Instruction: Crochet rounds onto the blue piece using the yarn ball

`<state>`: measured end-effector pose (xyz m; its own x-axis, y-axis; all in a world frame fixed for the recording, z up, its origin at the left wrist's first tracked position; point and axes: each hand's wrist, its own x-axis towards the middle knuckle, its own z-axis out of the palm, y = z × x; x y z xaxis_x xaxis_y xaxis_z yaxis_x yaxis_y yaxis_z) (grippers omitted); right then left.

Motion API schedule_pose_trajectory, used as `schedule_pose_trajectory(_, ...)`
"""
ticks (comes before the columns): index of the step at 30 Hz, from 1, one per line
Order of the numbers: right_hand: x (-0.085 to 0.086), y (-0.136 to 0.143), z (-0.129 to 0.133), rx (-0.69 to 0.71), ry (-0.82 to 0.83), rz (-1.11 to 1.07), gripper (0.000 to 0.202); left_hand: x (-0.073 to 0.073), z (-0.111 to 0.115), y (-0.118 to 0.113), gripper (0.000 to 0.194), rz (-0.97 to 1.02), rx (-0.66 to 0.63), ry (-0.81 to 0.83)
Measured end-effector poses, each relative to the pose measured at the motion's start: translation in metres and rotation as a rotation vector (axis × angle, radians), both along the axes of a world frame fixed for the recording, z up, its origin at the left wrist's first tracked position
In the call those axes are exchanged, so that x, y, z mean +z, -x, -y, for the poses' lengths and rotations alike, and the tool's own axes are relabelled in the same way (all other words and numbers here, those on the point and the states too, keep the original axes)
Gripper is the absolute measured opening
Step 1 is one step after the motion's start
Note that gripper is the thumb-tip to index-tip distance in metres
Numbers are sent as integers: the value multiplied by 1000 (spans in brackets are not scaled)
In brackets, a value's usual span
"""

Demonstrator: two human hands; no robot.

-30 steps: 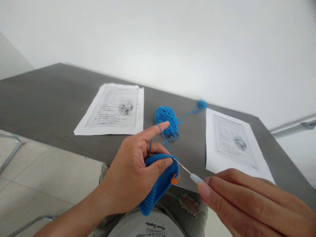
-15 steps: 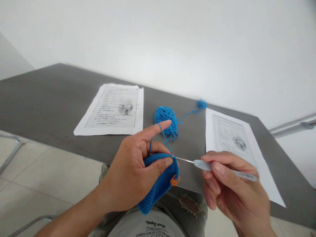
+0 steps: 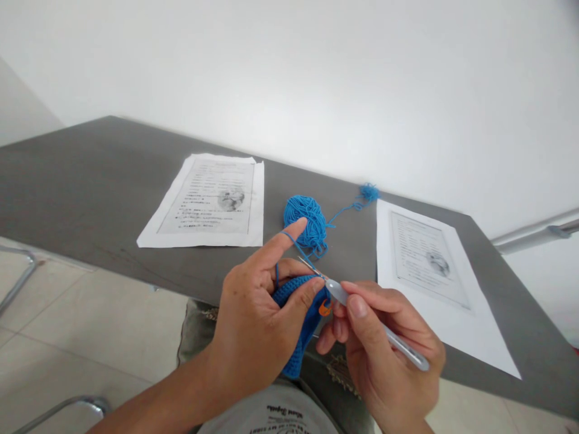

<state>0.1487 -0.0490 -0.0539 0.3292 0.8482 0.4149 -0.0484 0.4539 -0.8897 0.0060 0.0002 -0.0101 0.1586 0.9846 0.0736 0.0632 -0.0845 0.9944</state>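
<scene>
Between thumb and fingers, my left hand (image 3: pixel 262 307) pinches the blue crochet piece (image 3: pixel 294 358) near its upper edge. Its index finger points outward with a strand of blue yarn (image 3: pixel 294 241) looped over it. My right hand (image 3: pixel 389 349) grips a crochet hook (image 3: pixel 337 292) by its pale grey handle, like a pen. The hook's metal shaft passes by the left thumb at the piece's top edge, its tip beyond the edge near the taut strand. An orange stitch marker (image 3: pixel 324 308) hangs on the piece, partly behind the right fingers.
On the grey table (image 3: pixel 113 187) lie a ball of blue yarn (image 3: pixel 303 211) and a smaller yarn tangle (image 3: pixel 370 191), joined by a strand. A printed sheet (image 3: pixel 181 205) lies to the left, another printed sheet (image 3: pixel 452 313) to the right. A white wall (image 3: pixel 289 78) stands behind.
My right hand has moved left toward my left hand, and the hook now reaches further past the piece's edge, pointing up and left. The left index finger has shifted slightly left.
</scene>
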Motion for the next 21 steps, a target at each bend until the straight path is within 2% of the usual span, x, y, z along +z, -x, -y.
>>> schedule_pose_trajectory(2,-3,1,4,-132,-89,268,31,-5,0,-3,63,55,16,-21)
schedule_pose_trajectory(5,-4,0,12,-279,-220,702,52,-9,-1,-5,66,200,2,50)
schedule_pose_trajectory(7,-2,-3,16,-315,-270,832,62,-8,-3,-4,69,309,-34,125)
schedule_pose_trajectory(8,-1,-6,18,-291,-282,863,66,-7,-4,-2,71,355,-63,164)
schedule_pose_trajectory(12,3,-16,14,-142,-360,807,70,-2,-10,7,80,491,-226,311)
schedule_pose_trajectory(15,8,-22,4,-99,-429,701,60,-2,-15,14,80,539,-320,392)
schedule_pose_trajectory(21,22,-39,-8,42,-479,639,57,-4,-19,19,74,600,-403,428)
